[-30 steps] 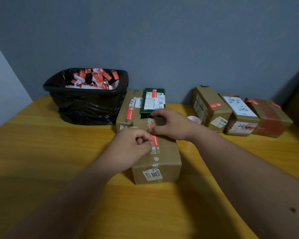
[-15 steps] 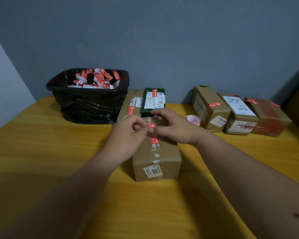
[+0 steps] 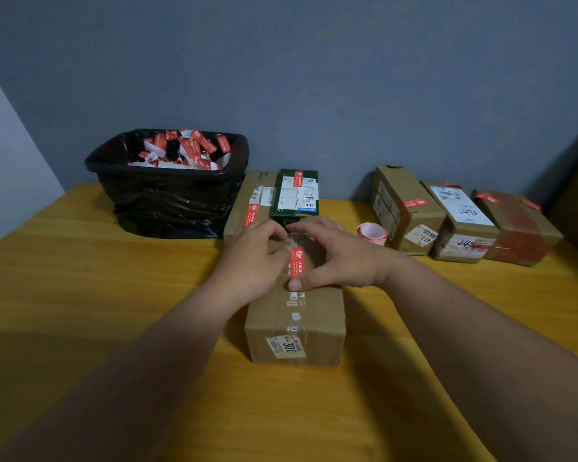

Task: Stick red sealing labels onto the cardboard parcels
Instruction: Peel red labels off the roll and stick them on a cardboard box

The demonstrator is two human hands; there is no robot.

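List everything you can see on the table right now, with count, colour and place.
front parcel: 1, brown, table centre, under both hands
red label: 1, on front parcel's top
bin: 1, black liner, back left, full of red-and-white backing scraps
flat parcel: 1, brown, right of bin
green box: 1, atop flat parcel
label roll: 1, pinkish, centre right
labelled parcels: 3, brown, back right
table: 1, yellow wood
left hand: presses front parcel
right hand: thumb at label's end

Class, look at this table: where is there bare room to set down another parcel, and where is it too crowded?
Bare table lies left of the parcel under the hands, in front of the bin, and along the right between that parcel and the three boxes. The back edge is crowded: bin, stacked parcels, label roll, boxes.
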